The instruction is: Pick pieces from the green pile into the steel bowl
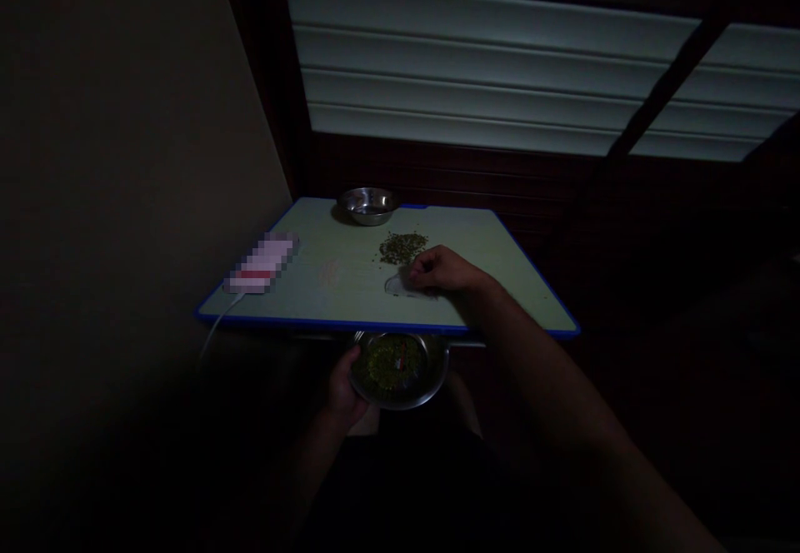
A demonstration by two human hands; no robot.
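My left hand (347, 395) is closed on the rim of a shiny metal bowl (442, 374), held below the table's front edge. Small green beans or grains lie in this bowl, along with a small red-and-white item (400, 360). Over the tabletop, my right hand (442, 268) has its fingers pinched together at a pale, translucent flat piece (398, 285). That piece lies low against the table, partly hidden by the fingers. Just beyond it is a loose pile of small green grains (402, 247), with a few scattered around.
A second metal bowl (367, 207) stands at the back of the pale, blue-edged table (312, 299). On the left lies a blurred-out phone-like object (262, 263) with a white cable (216, 326) hanging over the edge. Behind are dark wooden frames with pale slatted panels (475, 70).
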